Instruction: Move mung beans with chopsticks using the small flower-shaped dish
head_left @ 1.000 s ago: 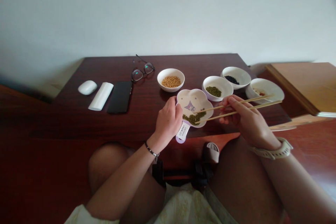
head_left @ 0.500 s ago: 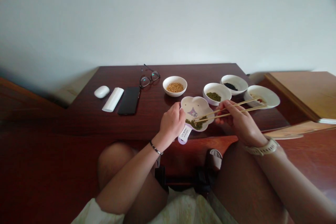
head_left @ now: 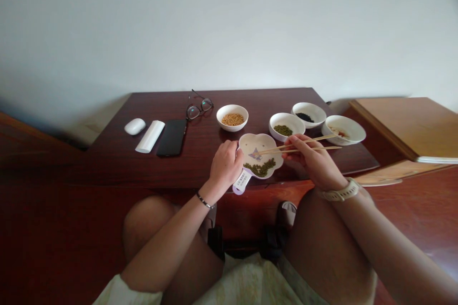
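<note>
My left hand (head_left: 226, 164) grips the left rim of a flower-shaped dish (head_left: 258, 142), white inside with a cartoon print and a lilac, labelled handle. Green beans (head_left: 263, 167), likely mung beans, lie along the dish's near side. A pair of chopsticks (head_left: 324, 143) is held in my right hand (head_left: 310, 158), with the tips over the print, above the beans. Whether the tips touch the dish I cannot tell. Just behind the dish is a white bowl (head_left: 298, 126) with more green beans.
A bowl (head_left: 232, 126) of yellow beans stands left of centre. Bowls of black beans (head_left: 305, 117) and of pale and reddish bits (head_left: 352, 139) are at right. Glasses (head_left: 199, 108), a phone (head_left: 171, 137), a white case (head_left: 150, 137) and a rounded white object (head_left: 135, 126) lie at left.
The chopstick tips have moved off the green beans, up and left to the print. The beans lie more spread along the near side. The whole view has shifted slightly.
</note>
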Demonstrator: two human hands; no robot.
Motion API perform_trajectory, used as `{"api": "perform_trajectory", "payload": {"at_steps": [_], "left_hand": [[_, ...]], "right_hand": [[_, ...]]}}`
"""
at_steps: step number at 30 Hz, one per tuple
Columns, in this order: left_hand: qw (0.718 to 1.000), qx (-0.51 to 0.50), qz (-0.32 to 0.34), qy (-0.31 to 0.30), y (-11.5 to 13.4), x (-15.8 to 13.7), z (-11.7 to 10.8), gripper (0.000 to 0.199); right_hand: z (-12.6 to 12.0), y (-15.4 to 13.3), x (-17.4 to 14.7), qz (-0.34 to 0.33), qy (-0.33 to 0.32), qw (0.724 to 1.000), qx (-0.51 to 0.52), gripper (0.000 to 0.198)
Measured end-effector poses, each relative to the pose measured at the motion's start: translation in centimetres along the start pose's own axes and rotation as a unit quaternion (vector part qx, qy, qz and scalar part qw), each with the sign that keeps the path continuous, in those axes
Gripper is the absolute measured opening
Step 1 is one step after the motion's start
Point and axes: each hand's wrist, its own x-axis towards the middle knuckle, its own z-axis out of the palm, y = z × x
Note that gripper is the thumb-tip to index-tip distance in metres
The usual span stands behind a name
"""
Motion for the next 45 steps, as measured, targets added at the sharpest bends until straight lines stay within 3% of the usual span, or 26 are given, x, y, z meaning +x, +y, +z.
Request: {"api": "perform_trajectory", "payload": {"at_steps": [13,21,27,35,40,45], "left_hand": [[0.999,0.044,0.008,-0.017,-1.1,0.7,0.4,0.036],[0.999,0.044,0.012,-0.016,-1.4,0.8,0.5,0.037],[1.0,0.023,0.006,-0.012,-1.3,0.8,0.4,0.038],[0.999,-0.028,0.011,0.021,-1.7,0.5,0.4,0.045],[0.993,-0.099,-0.005,0.063,-2.0,0.6,-1.1,0.045],[0.986,-0.11,-0.026,0.125,-4.7,1.0,-5.1,0.04]], "right_hand": [[0.1,0.8,0.3,0.098,-0.017,0.987,0.126,0.027],[-0.6,1.1,0.9,0.106,0.006,0.982,0.154,0.018],[-0.4,1.3,1.0,0.146,-0.035,0.98,0.131,0.03],[0.2,1.1,2.2,0.146,-0.054,0.981,0.115,0.034],[-0.5,1.6,1.7,0.16,-0.053,0.98,0.107,0.032],[-1.4,1.9,1.2,0.174,-0.054,0.976,0.118,0.024]]}}
